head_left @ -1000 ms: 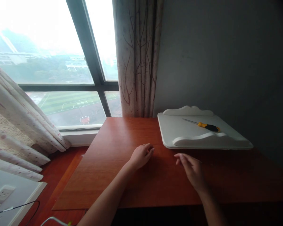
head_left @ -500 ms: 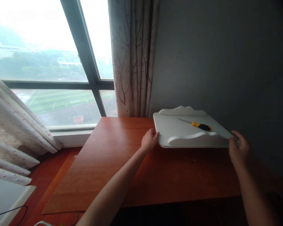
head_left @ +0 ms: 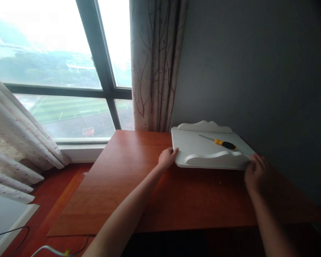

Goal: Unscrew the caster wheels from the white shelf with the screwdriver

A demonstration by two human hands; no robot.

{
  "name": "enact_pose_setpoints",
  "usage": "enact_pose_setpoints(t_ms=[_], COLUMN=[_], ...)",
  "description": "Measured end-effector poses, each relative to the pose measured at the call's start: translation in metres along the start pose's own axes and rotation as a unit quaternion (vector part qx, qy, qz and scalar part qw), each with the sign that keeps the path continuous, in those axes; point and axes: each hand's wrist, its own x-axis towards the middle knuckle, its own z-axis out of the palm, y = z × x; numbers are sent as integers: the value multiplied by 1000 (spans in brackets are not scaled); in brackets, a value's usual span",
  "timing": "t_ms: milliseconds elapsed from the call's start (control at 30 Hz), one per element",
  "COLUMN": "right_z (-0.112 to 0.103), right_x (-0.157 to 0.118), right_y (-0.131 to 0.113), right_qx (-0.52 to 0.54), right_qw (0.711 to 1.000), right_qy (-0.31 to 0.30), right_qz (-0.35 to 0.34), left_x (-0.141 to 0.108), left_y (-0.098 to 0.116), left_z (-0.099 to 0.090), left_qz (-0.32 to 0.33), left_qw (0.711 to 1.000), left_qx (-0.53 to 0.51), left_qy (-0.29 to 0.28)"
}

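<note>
A white shelf with a scalloped rail along its front and back is at the far side of the brown table. On its top lies a screwdriver with a yellow and black handle, its shaft pointing left. My left hand grips the shelf's left edge, thumb on top and the other fingers partly hidden. At the opposite end my right hand is closed around the right front corner; some of its fingers are hidden and it is slightly blurred.
The brown table runs along a grey wall. A patterned curtain hangs behind it beside a large window. Another curtain hangs at left. Cables show near the table's front left corner.
The right hand has moved left and in toward the shelf's right front corner. In the picture, the shelf with the screwdriver sits slightly further left. My left hand keeps its grip.
</note>
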Motion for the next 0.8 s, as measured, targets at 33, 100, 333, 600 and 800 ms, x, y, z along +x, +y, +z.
enact_pose_setpoints(t_ms=[33, 100, 333, 600, 800], right_z=[-1, -3, -16, -35, -49], right_x=[-2, -6, -20, -26, -32], right_y=[-6, -22, -77, -107, -125], right_qx=[-1, -4, 18, 41, 47], right_qw=[1000, 999, 998, 997, 994], right_qy=[-4, -15, -44, -58, -92], right_qz=[-13, -34, -30, -38, -36], left_x=[0, -2, -16, -53, -80], left_y=[-5, -16, -51, -62, -63], left_z=[-5, -18, -60, -82, -100], left_qz=[1, 4, 31, 54, 37], left_qw=[1000, 1000, 998, 995, 993], left_qx=[-7, -19, -42, -68, -102], left_qy=[5, 15, 34, 52, 46])
